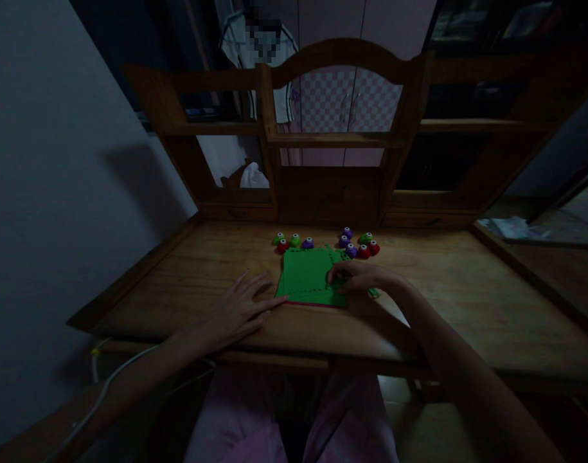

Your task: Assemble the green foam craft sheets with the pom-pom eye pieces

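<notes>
A bright green square sheet (307, 273) lies flat on the desk, with a thin red edge showing beneath its front side. Rows of small dark marks run along its front and right parts. My left hand (240, 308) rests palm down at the left, fingers spread, its thumb touching the sheet's front left corner. Over the sheet's right side is my right hand (354, 276), its fingers curled and pressed together; whatever they pinch is hidden. Loose green bits (339, 254) lie at the far right corner. Behind the sheet stand several small knobs in purple (344, 242), red (364, 251) and green (295, 240), with white eye-like tops.
A wooden hutch with shelves (329, 140) rises at the back of the desk (178, 276). Another green scrap (373, 292) lies right of my right hand. A white cable (115, 373) crosses my left forearm. A plastic bag (510, 227) lies at the far right.
</notes>
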{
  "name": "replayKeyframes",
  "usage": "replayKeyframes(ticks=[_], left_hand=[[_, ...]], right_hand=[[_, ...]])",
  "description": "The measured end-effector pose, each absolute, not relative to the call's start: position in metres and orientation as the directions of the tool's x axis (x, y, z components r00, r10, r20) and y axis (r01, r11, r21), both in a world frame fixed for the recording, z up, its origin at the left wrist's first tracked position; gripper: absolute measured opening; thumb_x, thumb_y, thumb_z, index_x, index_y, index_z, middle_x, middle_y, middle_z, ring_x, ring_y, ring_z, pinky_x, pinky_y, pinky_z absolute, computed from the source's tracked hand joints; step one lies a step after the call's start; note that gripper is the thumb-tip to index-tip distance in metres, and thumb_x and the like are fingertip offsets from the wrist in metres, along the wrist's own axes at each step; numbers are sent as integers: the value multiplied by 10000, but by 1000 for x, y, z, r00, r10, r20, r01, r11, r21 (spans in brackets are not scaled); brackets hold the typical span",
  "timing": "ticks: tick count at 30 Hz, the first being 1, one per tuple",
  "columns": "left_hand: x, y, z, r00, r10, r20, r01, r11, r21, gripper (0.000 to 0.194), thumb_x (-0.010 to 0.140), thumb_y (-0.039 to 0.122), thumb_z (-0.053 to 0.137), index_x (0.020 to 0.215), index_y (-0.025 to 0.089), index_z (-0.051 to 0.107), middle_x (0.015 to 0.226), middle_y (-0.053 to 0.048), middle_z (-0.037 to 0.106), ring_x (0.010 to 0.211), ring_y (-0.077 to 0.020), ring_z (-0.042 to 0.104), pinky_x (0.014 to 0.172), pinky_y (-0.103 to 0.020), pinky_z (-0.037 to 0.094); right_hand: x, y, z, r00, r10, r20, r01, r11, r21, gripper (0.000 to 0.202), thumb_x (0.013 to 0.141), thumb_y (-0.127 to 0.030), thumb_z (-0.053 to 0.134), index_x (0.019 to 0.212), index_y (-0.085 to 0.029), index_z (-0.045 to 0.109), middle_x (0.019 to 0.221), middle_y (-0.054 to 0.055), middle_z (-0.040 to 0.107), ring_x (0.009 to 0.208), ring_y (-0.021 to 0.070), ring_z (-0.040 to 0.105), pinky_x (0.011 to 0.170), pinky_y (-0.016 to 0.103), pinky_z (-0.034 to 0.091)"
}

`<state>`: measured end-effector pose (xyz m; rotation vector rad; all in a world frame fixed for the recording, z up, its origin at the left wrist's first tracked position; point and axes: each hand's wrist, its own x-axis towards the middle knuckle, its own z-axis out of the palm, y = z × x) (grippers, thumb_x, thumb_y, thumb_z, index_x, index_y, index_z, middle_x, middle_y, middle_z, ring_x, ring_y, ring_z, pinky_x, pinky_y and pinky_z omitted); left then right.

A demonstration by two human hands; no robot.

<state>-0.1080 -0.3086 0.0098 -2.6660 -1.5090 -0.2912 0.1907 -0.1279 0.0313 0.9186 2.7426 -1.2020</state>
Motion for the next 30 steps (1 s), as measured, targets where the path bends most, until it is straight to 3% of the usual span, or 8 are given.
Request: replayKeyframes(ticks=[8, 13, 17, 21, 23, 26, 30], left_hand=[[-117, -313, 10, 502, 841, 201, 856, -516, 19, 458, 922, 313, 442, 1369, 408, 403, 1338, -23, 461, 1328, -242, 305, 1127, -538, 146], [-121, -325, 14, 493, 841, 223, 859, -512, 32, 422, 948, 305, 395, 1363, 372, 424, 1369, -23, 448, 1346, -230, 290, 1136, -534, 128], [-110, -333, 17, 280, 904, 322, 904, -361, 229, 410, 963, 305, 367, 1370, 306, 418, 1369, -44, 445, 1296, -205, 371, 1123, -467, 247], [-93, -307, 11, 82, 901, 426, 826, -300, 476, 356, 977, 297, 318, 1255, 254, 536, 1299, -41, 508, 1215, -173, 470, 1060, -377, 380], [-88, -284, 6, 96, 896, 433, 791, -333, 514, 338, 969, 304, 345, 1202, 242, 582, 1280, -48, 529, 1204, -187, 485, 1054, -398, 389], [-88, -255, -2, 149, 897, 416, 751, -376, 543, 300, 940, 307, 423, 1138, 221, 631, 1221, -76, 575, 1164, -212, 520, 1025, -420, 412], [-96, -244, -8, 217, 906, 363, 687, -406, 602, 283, 876, 322, 556, 1124, 219, 644, 1206, -80, 582, 1146, -217, 529, 1006, -392, 420]], right_hand=[[194, -134, 32, -846, 499, -190, 483, 563, -671, 342, 719, -238, 654, 1061, -228, 644, 887, 21, 540, 822, 173, 524, 697, 259, 419], [201, -135, 37, -854, 483, -191, 468, 556, -687, 368, 748, -404, 668, 1062, -215, 636, 925, 29, 584, 850, 176, 539, 707, 258, 426], [203, -133, 50, -826, 533, -183, 490, 519, -701, 451, 742, -548, 645, 1023, -195, 646, 924, 40, 622, 852, 187, 568, 699, 273, 437], [179, -136, 54, -786, 617, 28, 453, 606, -654, 424, 758, -562, 621, 961, -193, 670, 942, 51, 638, 855, 189, 578, 724, 287, 436], [160, -143, 51, -822, 565, 74, 397, 661, -637, 425, 738, -550, 651, 991, -209, 666, 962, 46, 644, 872, 192, 585, 732, 286, 439], [135, -155, 42, -894, 447, 22, 347, 724, -596, 495, 642, -526, 747, 1020, -219, 661, 986, 43, 647, 896, 205, 587, 745, 286, 445], [122, -159, 31, -927, 375, -18, 292, 689, -664, 469, 662, -462, 752, 1032, -196, 642, 884, 24, 647, 792, 168, 595, 664, 247, 447]])
